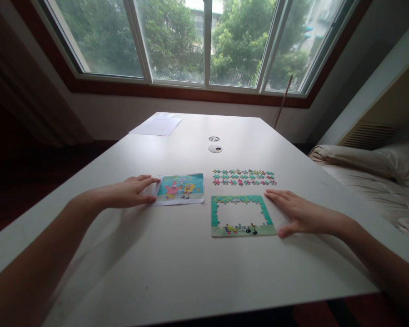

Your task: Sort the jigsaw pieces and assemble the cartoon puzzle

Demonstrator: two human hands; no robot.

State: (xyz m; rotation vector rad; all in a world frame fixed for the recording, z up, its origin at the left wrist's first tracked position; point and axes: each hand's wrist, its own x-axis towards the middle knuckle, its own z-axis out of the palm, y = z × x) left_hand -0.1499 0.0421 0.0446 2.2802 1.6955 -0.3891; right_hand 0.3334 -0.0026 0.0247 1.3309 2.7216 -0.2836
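My left hand [134,190] rests at the left edge of a printed cartoon picture [180,187], fingers apart and touching its side. To the right lies a jigsaw puzzle frame [269,230], its green border assembled around a white centre without pieces. Beside the frame's right edge is my right hand [295,213], fingers and thumb spread on the table, holding nothing. Behind the frame, loose jigsaw pieces [240,177] are laid out in three rows, mostly teal and pink.
The white table [177,268] extends toward a window [204,45]. Two small round items [215,149] lie beyond the pieces. A paper sheet [157,126] is at the far left corner. A cushioned seat [368,181] stands to the right, and a thin stick [282,102] leans near the wall.
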